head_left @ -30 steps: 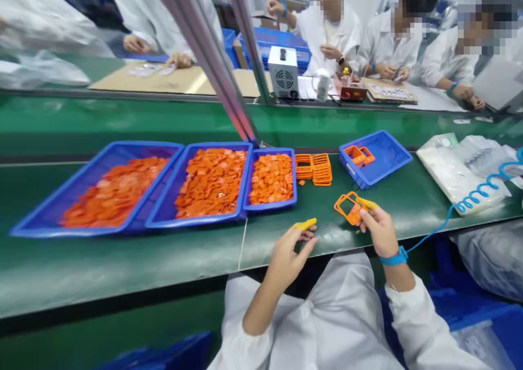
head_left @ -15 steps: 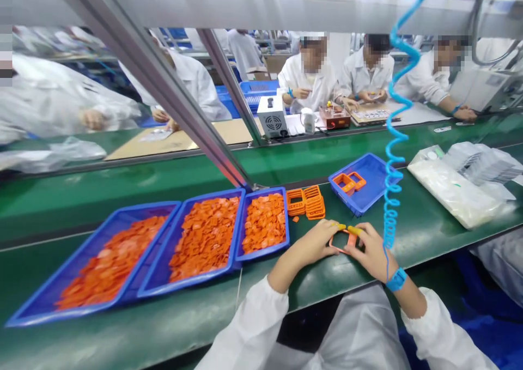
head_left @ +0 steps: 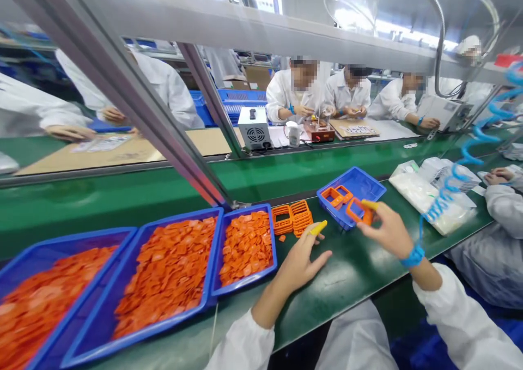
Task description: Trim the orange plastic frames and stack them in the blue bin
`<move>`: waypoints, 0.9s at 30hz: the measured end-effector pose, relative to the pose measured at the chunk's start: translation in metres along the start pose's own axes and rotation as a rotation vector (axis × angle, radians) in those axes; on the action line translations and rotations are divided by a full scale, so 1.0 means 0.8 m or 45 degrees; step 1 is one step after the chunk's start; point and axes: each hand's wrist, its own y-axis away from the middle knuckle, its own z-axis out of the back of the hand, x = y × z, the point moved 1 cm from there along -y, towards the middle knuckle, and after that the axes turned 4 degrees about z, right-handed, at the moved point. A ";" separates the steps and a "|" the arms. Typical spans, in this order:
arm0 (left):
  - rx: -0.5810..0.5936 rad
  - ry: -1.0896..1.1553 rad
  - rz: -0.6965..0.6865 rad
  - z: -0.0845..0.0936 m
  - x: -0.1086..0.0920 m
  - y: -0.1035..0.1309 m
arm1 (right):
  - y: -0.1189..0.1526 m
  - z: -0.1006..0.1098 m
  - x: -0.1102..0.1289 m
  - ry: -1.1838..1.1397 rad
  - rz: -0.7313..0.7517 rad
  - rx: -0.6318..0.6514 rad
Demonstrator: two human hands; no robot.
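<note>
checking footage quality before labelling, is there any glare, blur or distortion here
Head view: pale sheen on the green bench; head view: bright lights blown out at top; head view: leftmost tray soft, stretched at the edge, orange frame in the right hand recognizable.

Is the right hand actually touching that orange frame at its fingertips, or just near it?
Touching. The head view shows the right hand holding the orange frame by its near side, between thumb and fingers.

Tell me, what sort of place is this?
Probably a factory assembly line: people in white coats work side by side across a long green bench, where blue bins hold heaps of small orange parts.
</note>
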 end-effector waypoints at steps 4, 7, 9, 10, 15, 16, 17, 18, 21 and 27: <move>0.096 -0.047 -0.040 -0.004 -0.009 -0.002 | -0.092 -0.011 -0.034 0.382 -0.141 0.184; 0.230 -0.138 -0.042 -0.008 -0.014 -0.002 | -0.136 -0.041 -0.048 0.434 -0.201 0.261; 0.300 -0.202 -0.030 -0.010 -0.015 -0.002 | -0.149 -0.056 -0.054 0.462 -0.232 0.296; 0.320 -0.220 -0.026 -0.011 -0.014 -0.002 | -0.152 -0.061 -0.056 0.476 -0.242 0.312; 0.343 -0.225 -0.031 -0.013 -0.013 -0.003 | -0.157 -0.067 -0.064 0.519 -0.231 0.377; 0.347 -0.230 -0.036 -0.013 -0.013 -0.003 | -0.158 -0.066 -0.064 0.518 -0.219 0.385; 0.352 -0.237 -0.039 -0.014 -0.013 -0.003 | -0.159 -0.066 -0.064 0.511 -0.206 0.394; 0.355 -0.245 -0.040 -0.014 -0.013 -0.004 | -0.160 -0.065 -0.064 0.498 -0.192 0.406; 0.367 -0.265 -0.034 -0.015 -0.012 -0.004 | -0.161 -0.061 -0.064 0.432 -0.148 0.450; 0.359 -0.244 -0.045 -0.015 -0.010 -0.004 | -0.160 -0.047 -0.061 0.359 -0.054 0.460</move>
